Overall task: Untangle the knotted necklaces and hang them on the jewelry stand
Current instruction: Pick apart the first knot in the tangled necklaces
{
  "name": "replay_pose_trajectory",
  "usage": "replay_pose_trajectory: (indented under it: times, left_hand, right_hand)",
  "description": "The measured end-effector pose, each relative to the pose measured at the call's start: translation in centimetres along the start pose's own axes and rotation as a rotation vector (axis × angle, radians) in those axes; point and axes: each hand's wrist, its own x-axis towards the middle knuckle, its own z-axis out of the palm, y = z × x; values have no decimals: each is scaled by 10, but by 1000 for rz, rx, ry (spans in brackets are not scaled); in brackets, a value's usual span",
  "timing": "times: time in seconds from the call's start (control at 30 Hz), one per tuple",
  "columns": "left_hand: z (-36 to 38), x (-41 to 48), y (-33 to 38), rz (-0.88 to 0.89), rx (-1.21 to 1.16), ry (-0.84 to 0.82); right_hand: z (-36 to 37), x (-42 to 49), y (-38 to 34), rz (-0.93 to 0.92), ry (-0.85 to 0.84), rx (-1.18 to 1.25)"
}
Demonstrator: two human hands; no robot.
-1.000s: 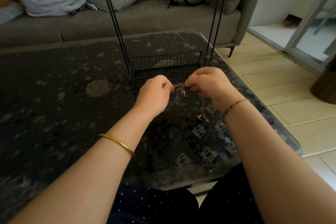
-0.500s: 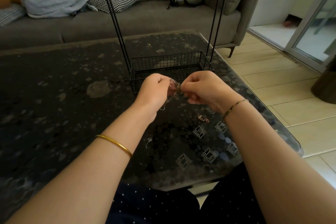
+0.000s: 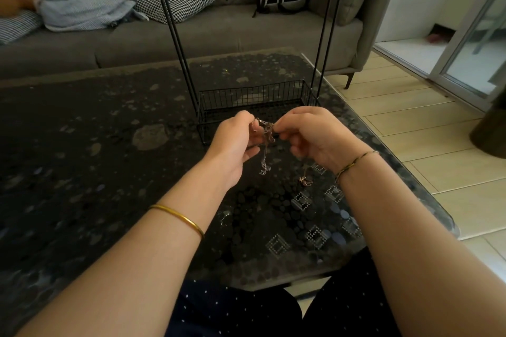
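- Since half a second ago the hands have eased slightly apart, and a loop of chain now dangles lower between them.
- The left hand (image 3: 232, 142) pinches one side of the knotted necklaces (image 3: 267, 128) with curled fingers; the right hand (image 3: 315, 137) pinches the other side.
- The knot is held in the air above the table (image 3: 109, 159), just in front of the wire basket of the stand (image 3: 254, 101).
- A small pendant (image 3: 304, 181) shows below the right wrist; I cannot tell whether it rests on the glass.
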Motion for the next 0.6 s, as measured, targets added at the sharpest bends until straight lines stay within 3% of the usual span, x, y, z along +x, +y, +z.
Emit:
replay_pose_trajectory:
  times: [0.4,0.6]
  left_hand:
    - [-9,4,2,133,73,-61]
    - [-9,4,1,207,233,23]
  right_hand:
    - [-4,-1,-2,-61,-63,105]
    - [-6,-4,-3,-106,-26,-70]
